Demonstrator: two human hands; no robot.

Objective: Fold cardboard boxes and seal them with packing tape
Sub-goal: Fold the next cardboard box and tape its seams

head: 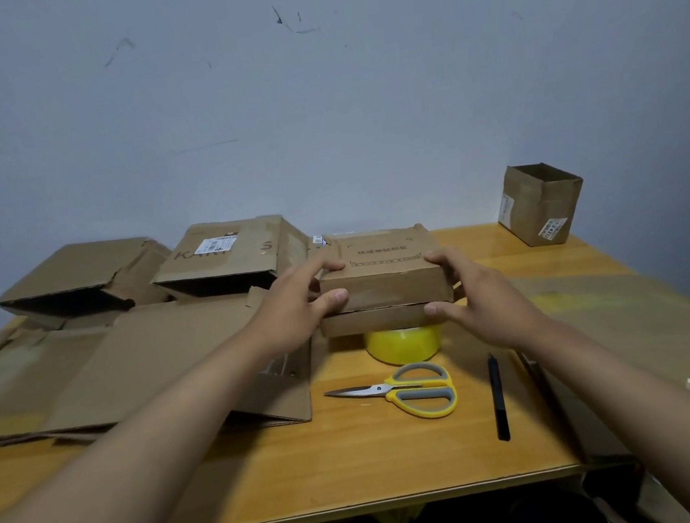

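Two bare hands hold a small flat cardboard box above the middle of the wooden table. The left hand grips the box's left end, thumb curled against the near face and fingers lying over the top edge; the right hand grips the right end, thumb on the top corner and fingertips under the lower edge. The box's top bears a printed frame with small characters, and a seam runs along its near side, so that it looks like two shallow halves, one upon the other. Directly below it, partly hidden, a yellow roll of packing tape sits on the table. Nearer the camera lie scissors with yellow and grey handles, blades pointing left, and just to their right a black pen. Flattened cardboard sheets cover the table's left side under the left forearm, and behind them two larger boxes lie on their sides with their openings facing forward. An open-topped box stands at the far right corner, well apart from the rest. More flat cardboard lies along the right edge.
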